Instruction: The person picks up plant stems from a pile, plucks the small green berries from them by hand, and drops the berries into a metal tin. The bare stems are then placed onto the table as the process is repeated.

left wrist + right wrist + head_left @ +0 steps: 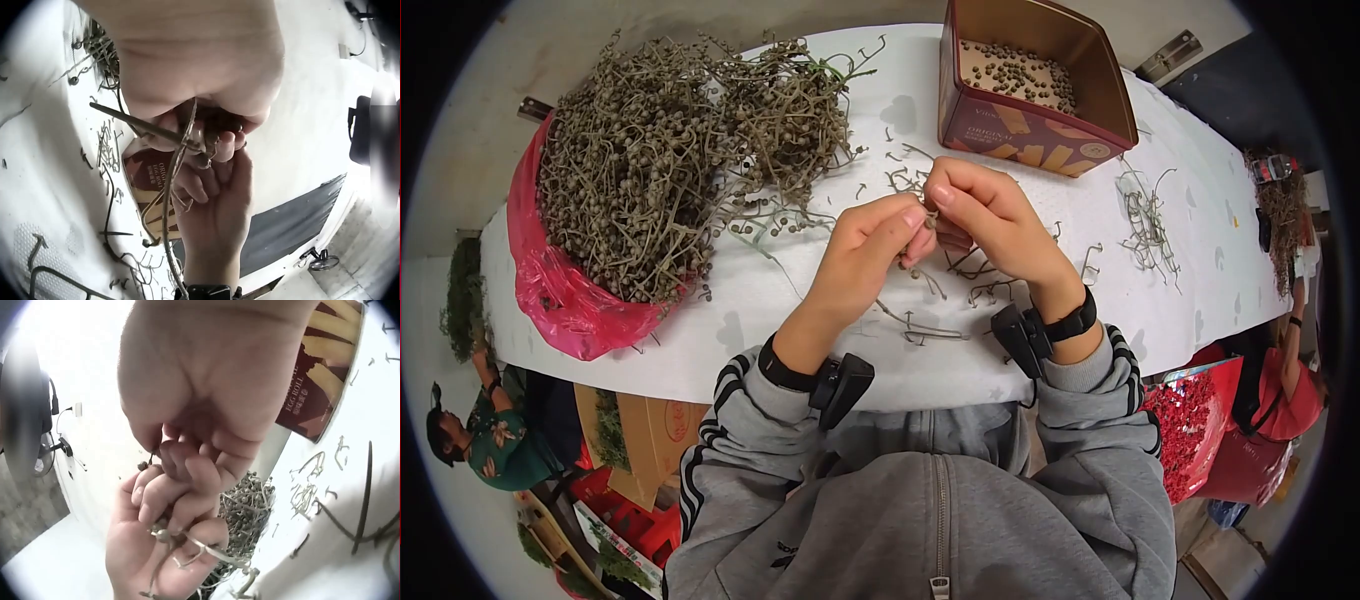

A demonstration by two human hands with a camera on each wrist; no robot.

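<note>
Both hands meet over the white table, fingertips together. My left hand (870,250) grips dried, branching stems; in the left wrist view one long stem (167,206) hangs from it. A small round pod (162,535) on these stems shows by the left fingers in the right wrist view. With thumb and fingers curled, my right hand (990,215) pinches at the sprig's tip, and a stalked pod (143,465) pokes out beside its fingers. Left of the hands, a big heap of dried pod-bearing stems (635,170) fills a pink plastic bag (580,315).
An egg roll tin (1040,135) with loose round pods inside stands at the back right. Bare stem bits (925,335) lie scattered under the hands, with another small pile (1148,225) at right. Other people (485,435) work at both sides.
</note>
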